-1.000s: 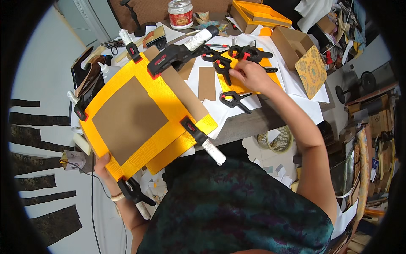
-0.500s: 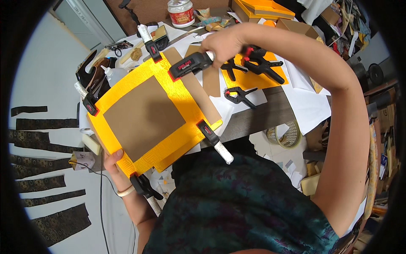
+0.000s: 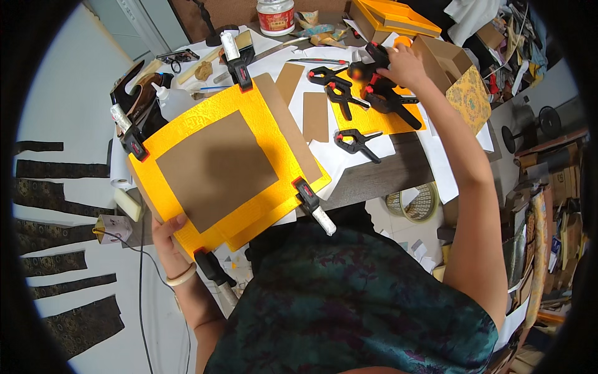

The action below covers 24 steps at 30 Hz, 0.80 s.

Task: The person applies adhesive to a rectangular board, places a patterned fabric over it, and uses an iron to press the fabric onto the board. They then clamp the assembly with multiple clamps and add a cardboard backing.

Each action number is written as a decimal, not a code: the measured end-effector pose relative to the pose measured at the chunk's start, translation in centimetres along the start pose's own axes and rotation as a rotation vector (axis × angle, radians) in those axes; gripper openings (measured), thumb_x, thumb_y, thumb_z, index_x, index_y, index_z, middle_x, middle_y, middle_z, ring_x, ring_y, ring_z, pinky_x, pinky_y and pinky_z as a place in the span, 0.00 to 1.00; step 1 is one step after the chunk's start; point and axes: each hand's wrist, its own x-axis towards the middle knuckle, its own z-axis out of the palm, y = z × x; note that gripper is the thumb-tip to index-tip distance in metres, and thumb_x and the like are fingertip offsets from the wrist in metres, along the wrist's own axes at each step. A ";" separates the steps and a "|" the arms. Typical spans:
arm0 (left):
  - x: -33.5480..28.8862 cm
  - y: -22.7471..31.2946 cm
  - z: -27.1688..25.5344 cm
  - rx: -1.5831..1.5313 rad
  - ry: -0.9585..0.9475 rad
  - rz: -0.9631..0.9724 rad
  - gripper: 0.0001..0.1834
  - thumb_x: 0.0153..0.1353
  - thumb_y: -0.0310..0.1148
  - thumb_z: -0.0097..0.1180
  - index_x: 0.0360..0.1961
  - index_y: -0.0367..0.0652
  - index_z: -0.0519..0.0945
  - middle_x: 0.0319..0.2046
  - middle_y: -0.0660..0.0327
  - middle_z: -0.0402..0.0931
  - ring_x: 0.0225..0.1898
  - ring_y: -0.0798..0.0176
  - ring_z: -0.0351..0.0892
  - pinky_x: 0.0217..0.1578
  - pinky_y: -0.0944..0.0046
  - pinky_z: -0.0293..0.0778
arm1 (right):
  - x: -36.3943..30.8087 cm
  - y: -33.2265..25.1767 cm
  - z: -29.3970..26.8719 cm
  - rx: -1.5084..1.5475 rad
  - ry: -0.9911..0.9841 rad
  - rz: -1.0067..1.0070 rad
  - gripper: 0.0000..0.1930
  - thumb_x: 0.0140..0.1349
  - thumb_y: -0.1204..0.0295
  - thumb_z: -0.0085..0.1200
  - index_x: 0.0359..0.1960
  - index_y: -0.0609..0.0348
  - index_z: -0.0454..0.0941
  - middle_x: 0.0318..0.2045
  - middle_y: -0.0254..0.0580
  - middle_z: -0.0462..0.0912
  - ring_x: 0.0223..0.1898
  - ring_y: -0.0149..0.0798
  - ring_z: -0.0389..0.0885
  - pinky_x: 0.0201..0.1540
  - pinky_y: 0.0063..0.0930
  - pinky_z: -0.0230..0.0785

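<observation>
My left hand grips the lower left edge of a board with a shiny yellow border and a square brown cardboard middle; the thumb lies on its face. Black clamps with red pads sit on its edges: a left clamp, a top clamp, a right clamp and a bottom clamp. Out to the right, my right hand is closed around a black clamp, partly blurred, above other black clamps on a yellow sheet.
A loose black spring clamp lies near the table's front edge. Brown cardboard strips lie beside the board. Behind stand a white jar, a yellow box and an open cardboard box. A basket stands below.
My right hand has left the board's upper right edge and moved right to the clamp pile, taking a clamp off that edge. My left hand still holds the board.
</observation>
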 end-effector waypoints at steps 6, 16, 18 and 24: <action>0.4 0.3 1.0 -0.040 -0.013 0.047 0.32 0.49 0.24 0.57 0.60 0.31 0.73 0.48 0.51 0.82 0.44 0.52 0.86 0.48 0.58 0.83 | -4.1 -10.9 -3.3 0.075 -0.532 -0.146 0.43 0.66 0.28 0.44 0.43 0.62 0.90 0.45 0.50 0.88 0.53 0.49 0.85 0.54 0.42 0.79; 1.6 -0.2 -4.3 -0.103 -0.260 0.029 0.35 0.51 0.24 0.58 0.64 0.29 0.70 0.51 0.46 0.81 0.46 0.47 0.87 0.50 0.53 0.84 | -2.8 -9.6 -6.0 0.427 -0.465 -0.383 0.18 0.63 0.69 0.60 0.50 0.69 0.77 0.45 0.60 0.83 0.50 0.56 0.83 0.54 0.45 0.77; 1.7 -0.2 -3.9 -0.100 -0.258 0.029 0.35 0.51 0.24 0.57 0.64 0.29 0.70 0.52 0.46 0.81 0.47 0.47 0.87 0.50 0.52 0.84 | -1.9 -8.4 -5.5 0.560 -0.188 -0.612 0.18 0.61 0.70 0.60 0.50 0.68 0.77 0.41 0.57 0.83 0.46 0.58 0.83 0.51 0.46 0.77; 1.8 0.0 -3.1 -0.147 -0.297 0.017 0.32 0.51 0.20 0.58 0.62 0.30 0.73 0.51 0.46 0.83 0.48 0.47 0.86 0.51 0.52 0.83 | -0.9 -9.9 -9.9 0.720 -0.097 -0.637 0.14 0.54 0.68 0.67 0.35 0.67 0.83 0.32 0.53 0.82 0.34 0.54 0.82 0.40 0.43 0.75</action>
